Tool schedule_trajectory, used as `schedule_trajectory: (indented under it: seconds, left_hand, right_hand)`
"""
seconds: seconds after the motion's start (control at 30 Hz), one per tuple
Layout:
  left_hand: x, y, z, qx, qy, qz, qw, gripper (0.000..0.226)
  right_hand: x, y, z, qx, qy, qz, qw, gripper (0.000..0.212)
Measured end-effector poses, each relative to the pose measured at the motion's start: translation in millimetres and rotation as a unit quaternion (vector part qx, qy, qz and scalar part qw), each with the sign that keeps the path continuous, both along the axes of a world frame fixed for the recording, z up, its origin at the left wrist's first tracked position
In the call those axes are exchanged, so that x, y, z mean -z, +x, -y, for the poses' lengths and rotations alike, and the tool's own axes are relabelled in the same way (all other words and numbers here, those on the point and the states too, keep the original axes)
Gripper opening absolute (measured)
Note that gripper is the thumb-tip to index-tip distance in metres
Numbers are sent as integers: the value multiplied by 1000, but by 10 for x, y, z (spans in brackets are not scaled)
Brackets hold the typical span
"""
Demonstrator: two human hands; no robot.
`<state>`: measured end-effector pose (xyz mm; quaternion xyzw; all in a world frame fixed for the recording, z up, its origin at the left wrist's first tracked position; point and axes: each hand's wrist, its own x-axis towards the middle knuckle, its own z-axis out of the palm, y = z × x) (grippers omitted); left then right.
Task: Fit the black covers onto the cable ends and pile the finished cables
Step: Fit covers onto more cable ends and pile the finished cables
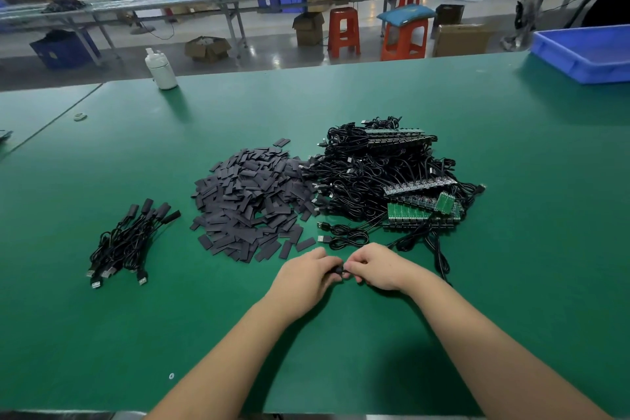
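Observation:
My left hand (308,274) and my right hand (376,268) meet low over the green table (511,181). Between their fingertips sits a small black cover (339,270), which the left hand grips. The right hand pinches a black cable (439,257) that trails off to the right. Behind my hands lies a heap of flat black covers (250,196). To its right is a tangle of black cables with green circuit boards (392,177). A small pile of finished cables (131,239) lies at the left.
A white bottle (160,69) stands at the table's far left edge. A blue bin (586,51) sits at the far right corner. A small white ring (79,117) lies at the left. Benches, orange stools (344,31) and cardboard boxes fill the room beyond.

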<state>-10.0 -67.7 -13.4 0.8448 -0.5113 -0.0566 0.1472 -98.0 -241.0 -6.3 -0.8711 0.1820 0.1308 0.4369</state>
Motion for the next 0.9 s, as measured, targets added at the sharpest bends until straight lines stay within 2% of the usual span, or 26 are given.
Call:
schedule_trajectory:
  seconds: [0.1, 0.37, 0.63, 0.9]
  left_hand:
    - [27, 7, -30, 5, -14, 34, 999, 30]
    - [64, -29, -22, -20, -93, -101, 990, 21]
    - [87, -77, -14, -12, -108, -99, 989, 25]
    - [150, -109, -17, -23, -167, -113, 979, 22]
  right_hand:
    - [-6, -13, -22, -5, 18, -7, 1000, 34]
    - [16, -54, -28, 13, 66, 2, 998, 28]
    - [50, -19, -60, 13, 13, -1, 1000, 32]
    - [66, -29, -70, 33, 55, -4, 998, 30]
